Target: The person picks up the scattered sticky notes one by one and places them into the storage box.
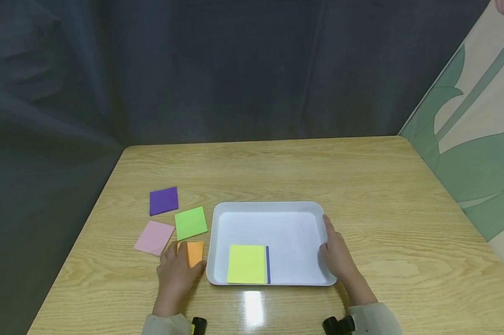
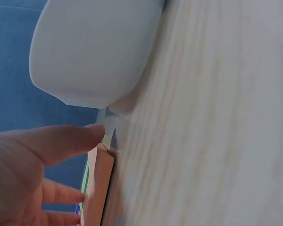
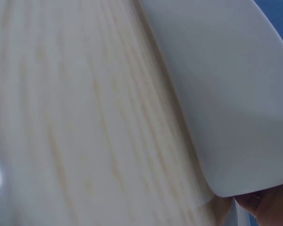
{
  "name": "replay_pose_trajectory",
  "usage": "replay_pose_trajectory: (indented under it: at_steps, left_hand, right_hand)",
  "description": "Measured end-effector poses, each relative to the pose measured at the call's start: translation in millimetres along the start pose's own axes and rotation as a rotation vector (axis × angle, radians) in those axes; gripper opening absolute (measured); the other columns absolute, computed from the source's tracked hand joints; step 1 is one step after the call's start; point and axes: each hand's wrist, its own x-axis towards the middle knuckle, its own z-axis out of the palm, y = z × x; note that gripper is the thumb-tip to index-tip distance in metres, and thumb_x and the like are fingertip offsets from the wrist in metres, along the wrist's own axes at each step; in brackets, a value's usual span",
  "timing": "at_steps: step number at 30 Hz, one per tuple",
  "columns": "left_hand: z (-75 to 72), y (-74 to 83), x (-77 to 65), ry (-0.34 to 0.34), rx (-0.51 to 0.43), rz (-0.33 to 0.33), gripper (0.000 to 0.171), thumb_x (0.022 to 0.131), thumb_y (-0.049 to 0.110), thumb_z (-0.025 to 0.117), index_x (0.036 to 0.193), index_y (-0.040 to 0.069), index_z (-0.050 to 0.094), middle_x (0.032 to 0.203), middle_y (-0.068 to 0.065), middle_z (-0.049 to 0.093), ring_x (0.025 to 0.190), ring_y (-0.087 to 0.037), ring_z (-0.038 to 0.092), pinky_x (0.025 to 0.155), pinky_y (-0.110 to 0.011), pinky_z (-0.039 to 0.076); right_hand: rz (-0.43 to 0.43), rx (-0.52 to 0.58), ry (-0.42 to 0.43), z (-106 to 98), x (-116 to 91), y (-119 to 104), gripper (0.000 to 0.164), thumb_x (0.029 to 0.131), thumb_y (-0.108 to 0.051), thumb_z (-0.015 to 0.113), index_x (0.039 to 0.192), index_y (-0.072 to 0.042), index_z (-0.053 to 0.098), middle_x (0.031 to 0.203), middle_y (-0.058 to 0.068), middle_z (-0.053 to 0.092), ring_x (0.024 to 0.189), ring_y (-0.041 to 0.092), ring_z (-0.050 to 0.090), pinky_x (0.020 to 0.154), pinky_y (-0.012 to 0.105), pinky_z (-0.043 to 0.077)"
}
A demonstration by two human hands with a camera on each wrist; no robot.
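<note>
Orange covers the square paper pad [image 1: 197,251] that lies on the wood-grain table [image 1: 360,186], just left of the white tray [image 1: 298,242], with its upper face plain and its left part hidden under fingers. Seen low from the left wrist, it shows a smooth, straight-edged orange side with a dark line of shadow along the tabletop. The left hand [image 1: 176,274] spreads around it, thumb well apart from the fingers; the index finger reaches over the pad, while the thumb points toward the tray's near left corner. It does not look clamped on the pad. At the tray's opposite side, the right hand [image 1: 339,258] touches the rim, index finger extended along it and thumb lower down; whether they pinch the rim cannot be told. Green [image 1: 191,223], pink [image 1: 154,237] and purple squares [image 1: 164,201] lie near the orange one, and a yellow square [image 1: 246,264] sits inside the tray against its near wall, a narrow purple strip [image 1: 268,265] showing beside it.
</note>
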Motion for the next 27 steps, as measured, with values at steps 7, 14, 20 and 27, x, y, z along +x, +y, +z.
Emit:
replay_pose_trajectory:
  at_steps: [7,14,20,27]
  left_hand:
    - [3.4,-1.1,2.6,0.005,0.031,-0.052,0.082,0.073,0.038,0.062,0.127,-0.011,0.025,0.131,-0.037,0.018,0.118,-0.05,0.014,0.089,-0.07,0.024]
    - [3.8,0.2,4.6,0.02,0.068,-0.08,0.079,0.073,0.037,0.063,0.126,-0.009,0.028,0.122,-0.039,0.025,0.11,-0.052,0.022,0.086,-0.065,0.031]
    - [1.2,4.1,5.9,0.001,0.061,-0.094,0.074,0.072,0.033,0.064,0.126,-0.006,0.033,0.122,-0.039,0.025,0.107,-0.051,0.023,0.084,-0.065,0.031]
    - [-0.2,5.5,6.0,0.011,0.06,-0.077,0.072,0.067,0.029,0.065,0.125,-0.003,0.037,0.12,-0.037,0.025,0.103,-0.049,0.025,0.075,-0.067,0.034]
  right_hand:
    - [-0.005,0.002,0.009,0.5,-0.6,1.2,0.065,0.078,0.01,0.031,0.136,0.002,0.005,0.127,0.041,0.029,0.115,0.049,0.03,0.094,0.06,0.03]
    - [-0.025,0.005,0.024,1.7,-0.7,1.5,0.065,0.077,0.011,0.032,0.136,0.004,0.007,0.128,0.04,0.029,0.116,0.047,0.03,0.095,0.059,0.029]
    - [-0.029,0.013,0.03,-0.2,-1.0,-0.4,0.065,0.076,0.012,0.033,0.135,0.004,0.008,0.126,0.041,0.031,0.115,0.048,0.031,0.095,0.06,0.028]
    - [-0.026,0.018,0.04,0.2,-1.2,1.0,0.064,0.077,0.011,0.034,0.136,0.003,0.01,0.124,0.041,0.034,0.112,0.049,0.034,0.093,0.062,0.03]
